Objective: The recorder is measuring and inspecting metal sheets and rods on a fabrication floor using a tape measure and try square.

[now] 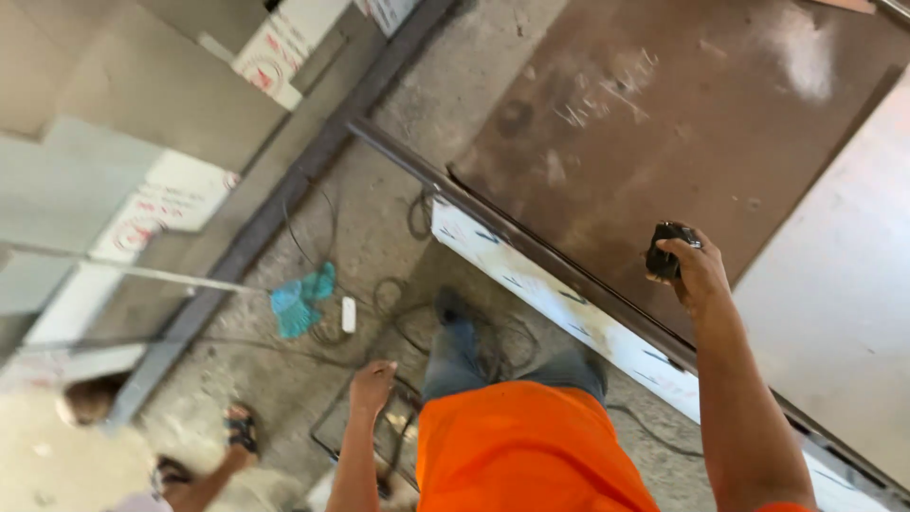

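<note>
My right hand (700,270) is raised over a large brown metal sheet (645,123) and grips a small black object (667,248), too small to identify. My left hand (372,382) hangs low beside my orange shirt (517,450), fingers loosely curled with nothing visibly in them, above a dark wire frame (334,431) on the concrete floor. My jeans leg and dark shoe (449,305) stand among black cables.
Black cables (403,318) loop over the floor near a teal cloth (301,301) and a small white piece (348,314). A white board edge (569,313) runs under the metal sheet. Another person (90,398) crouches at lower left, sandalled foot (242,429) nearby. Grey panels lean at left.
</note>
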